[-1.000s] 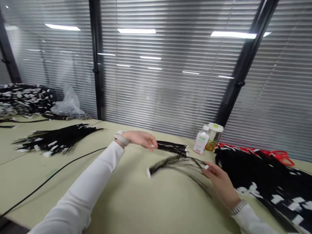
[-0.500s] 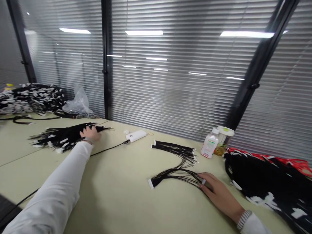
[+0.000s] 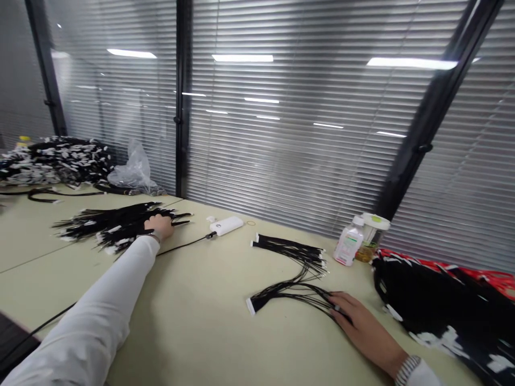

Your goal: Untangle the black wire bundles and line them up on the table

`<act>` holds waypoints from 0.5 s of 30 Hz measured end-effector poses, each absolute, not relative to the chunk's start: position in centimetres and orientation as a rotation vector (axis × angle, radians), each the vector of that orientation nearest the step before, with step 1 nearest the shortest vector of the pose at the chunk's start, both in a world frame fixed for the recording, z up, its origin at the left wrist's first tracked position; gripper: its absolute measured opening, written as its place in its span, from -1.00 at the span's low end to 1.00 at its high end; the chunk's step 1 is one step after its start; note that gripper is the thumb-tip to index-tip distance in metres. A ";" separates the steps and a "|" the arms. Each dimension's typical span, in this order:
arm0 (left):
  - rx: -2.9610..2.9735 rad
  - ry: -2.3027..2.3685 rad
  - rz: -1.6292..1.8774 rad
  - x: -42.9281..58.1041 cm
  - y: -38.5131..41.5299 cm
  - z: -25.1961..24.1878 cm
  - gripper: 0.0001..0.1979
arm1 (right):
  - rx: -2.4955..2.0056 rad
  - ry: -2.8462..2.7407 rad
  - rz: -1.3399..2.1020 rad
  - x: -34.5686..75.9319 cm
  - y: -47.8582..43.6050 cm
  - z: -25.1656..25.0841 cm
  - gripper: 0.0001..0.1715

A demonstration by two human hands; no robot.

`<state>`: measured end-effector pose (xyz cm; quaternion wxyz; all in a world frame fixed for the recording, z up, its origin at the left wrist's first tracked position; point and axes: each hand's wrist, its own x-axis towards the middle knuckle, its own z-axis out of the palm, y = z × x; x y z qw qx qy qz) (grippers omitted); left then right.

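My left hand reaches to the far left. Its fingers close over a bundle of black wire harnesses with white connectors, whose dark ends stick out past the fingers on the right. Beside that bundle lies the pile of similar harnesses. At the right, my right hand rests low on the table, thumb and fingers closed round one end of a black wire harness. That harness fans out leftward to a wide white connector. Several more harnesses lie just behind it.
A white power bank with a black cable lies mid-table. A white bottle and a lidded jar stand near the blinds. Large harness heaps fill the right side and the far left, beside a plastic bag.
My left hand has moved slightly right, drawing its bundle a little apart from the pile. My right hand stays in nearly the same place. The whole view has shifted a little.
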<state>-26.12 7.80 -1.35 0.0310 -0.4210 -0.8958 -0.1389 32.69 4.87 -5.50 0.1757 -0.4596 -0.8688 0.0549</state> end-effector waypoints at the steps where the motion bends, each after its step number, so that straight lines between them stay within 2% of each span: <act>1: -1.286 -2.752 -0.387 -26.1 7.8 -1.5 -0.67 | -1.306 -2.466 0.150 32.7 4.8 -5.5 -0.54; 15: -1.454 -2.752 -0.161 -26.3 8.2 -0.7 -0.68 | -1.308 -2.505 0.094 32.7 4.8 -5.4 -0.57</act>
